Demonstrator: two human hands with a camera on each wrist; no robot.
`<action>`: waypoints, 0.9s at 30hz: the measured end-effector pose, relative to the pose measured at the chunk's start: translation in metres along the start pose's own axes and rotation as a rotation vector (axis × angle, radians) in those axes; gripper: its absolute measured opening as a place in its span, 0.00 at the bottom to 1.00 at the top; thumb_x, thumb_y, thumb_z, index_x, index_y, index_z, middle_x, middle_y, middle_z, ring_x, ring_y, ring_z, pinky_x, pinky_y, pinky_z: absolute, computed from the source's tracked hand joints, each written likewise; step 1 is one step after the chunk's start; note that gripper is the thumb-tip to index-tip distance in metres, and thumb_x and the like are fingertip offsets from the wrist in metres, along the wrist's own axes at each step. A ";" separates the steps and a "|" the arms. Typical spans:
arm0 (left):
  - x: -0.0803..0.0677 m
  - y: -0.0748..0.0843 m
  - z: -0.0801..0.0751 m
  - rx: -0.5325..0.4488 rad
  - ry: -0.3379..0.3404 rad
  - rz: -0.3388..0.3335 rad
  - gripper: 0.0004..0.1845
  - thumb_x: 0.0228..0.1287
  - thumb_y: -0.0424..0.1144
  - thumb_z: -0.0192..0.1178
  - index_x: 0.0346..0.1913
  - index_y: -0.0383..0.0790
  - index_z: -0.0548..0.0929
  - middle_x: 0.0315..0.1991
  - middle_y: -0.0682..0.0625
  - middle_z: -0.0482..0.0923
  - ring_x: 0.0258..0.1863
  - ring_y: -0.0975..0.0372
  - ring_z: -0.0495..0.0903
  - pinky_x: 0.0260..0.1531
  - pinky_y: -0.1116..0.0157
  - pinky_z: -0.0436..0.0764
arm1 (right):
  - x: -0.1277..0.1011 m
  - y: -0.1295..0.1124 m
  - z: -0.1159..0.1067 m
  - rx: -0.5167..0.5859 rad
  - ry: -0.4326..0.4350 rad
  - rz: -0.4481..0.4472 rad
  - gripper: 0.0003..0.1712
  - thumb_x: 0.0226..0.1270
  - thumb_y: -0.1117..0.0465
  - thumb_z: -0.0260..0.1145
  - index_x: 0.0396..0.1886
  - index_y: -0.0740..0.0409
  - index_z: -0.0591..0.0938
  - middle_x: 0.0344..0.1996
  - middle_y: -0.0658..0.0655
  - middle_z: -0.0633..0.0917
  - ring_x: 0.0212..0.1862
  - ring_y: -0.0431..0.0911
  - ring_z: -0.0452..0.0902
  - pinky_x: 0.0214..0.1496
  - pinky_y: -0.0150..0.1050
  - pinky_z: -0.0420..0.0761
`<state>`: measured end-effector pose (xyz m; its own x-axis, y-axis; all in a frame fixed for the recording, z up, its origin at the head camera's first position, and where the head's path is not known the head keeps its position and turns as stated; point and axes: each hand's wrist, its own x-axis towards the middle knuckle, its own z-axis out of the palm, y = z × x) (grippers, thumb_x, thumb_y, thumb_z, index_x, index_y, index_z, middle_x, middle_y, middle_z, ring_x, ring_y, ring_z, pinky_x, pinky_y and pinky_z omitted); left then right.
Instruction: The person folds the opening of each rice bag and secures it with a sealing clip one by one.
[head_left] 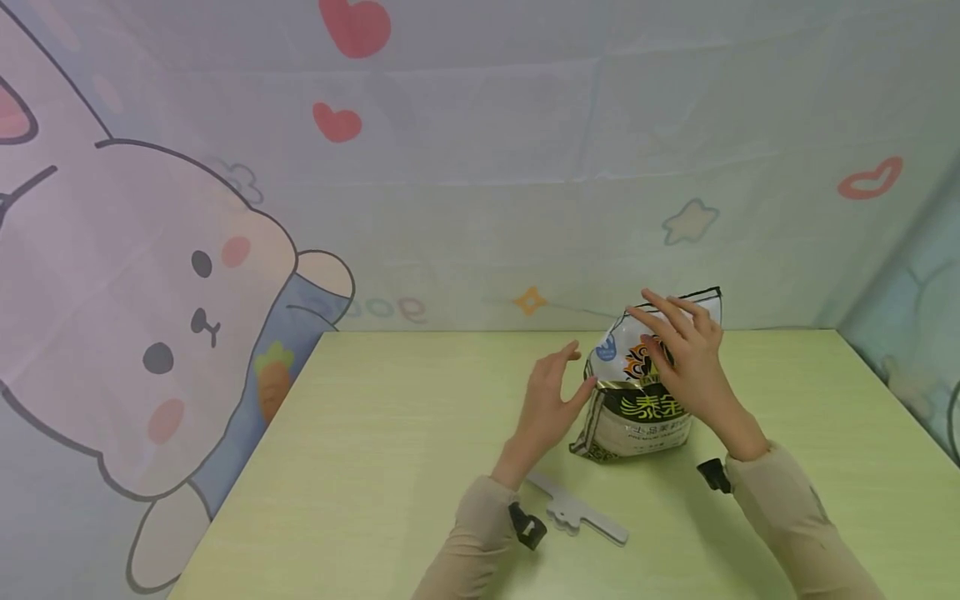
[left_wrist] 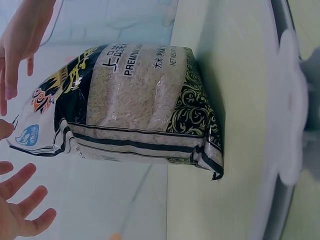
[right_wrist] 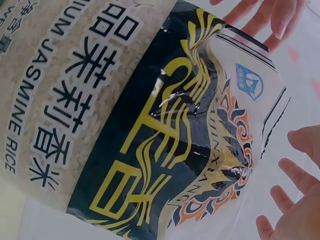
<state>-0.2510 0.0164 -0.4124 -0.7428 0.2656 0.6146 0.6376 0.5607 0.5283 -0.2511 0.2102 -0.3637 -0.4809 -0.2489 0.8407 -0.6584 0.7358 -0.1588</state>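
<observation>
A bag of jasmine rice (head_left: 648, 425) stands upright on the table, its white top leaning to the right. Beside its left edge is my left hand (head_left: 551, 392), thumb and fingers apart, thumb tip right at the bag. My right hand (head_left: 692, 358) overlaps the bag's upper right front, fingers stretched toward the top edge. In the right wrist view, the right hand's spread fingers (right_wrist: 287, 200) are apart from the printed front. Seen from the left wrist, the left hand (left_wrist: 22, 207) has its fingers spread by the bag's top. Neither hand grips anything.
A long white piece with a scalloped middle (head_left: 566, 510) lies on the table (head_left: 390, 467) near my left wrist. Behind the table's back edge hangs a printed cloth (head_left: 480, 208) with hearts and a large cartoon rabbit. Black mounts (head_left: 527, 527) sit at both wrists.
</observation>
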 end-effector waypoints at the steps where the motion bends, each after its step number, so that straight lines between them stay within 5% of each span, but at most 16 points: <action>1: 0.000 0.000 0.000 0.001 0.003 0.007 0.27 0.60 0.43 0.56 0.61 0.38 0.65 0.50 0.48 0.75 0.52 0.57 0.71 0.54 0.61 0.70 | 0.000 -0.001 0.000 -0.010 -0.008 -0.003 0.28 0.53 0.72 0.62 0.55 0.51 0.75 0.60 0.57 0.70 0.59 0.59 0.58 0.48 0.63 0.54; 27: -0.005 -0.007 0.010 0.035 0.040 0.057 0.13 0.60 0.39 0.56 0.47 0.39 0.77 0.36 0.50 0.81 0.39 0.59 0.76 0.41 0.66 0.74 | 0.008 -0.008 0.007 -0.053 -0.036 -0.031 0.18 0.54 0.73 0.62 0.45 0.53 0.80 0.46 0.59 0.78 0.55 0.60 0.61 0.48 0.62 0.54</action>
<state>-0.2540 0.0192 -0.4248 -0.6963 0.2671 0.6662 0.6706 0.5731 0.4711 -0.2537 0.1974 -0.3594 -0.4820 -0.2942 0.8253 -0.6423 0.7593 -0.1044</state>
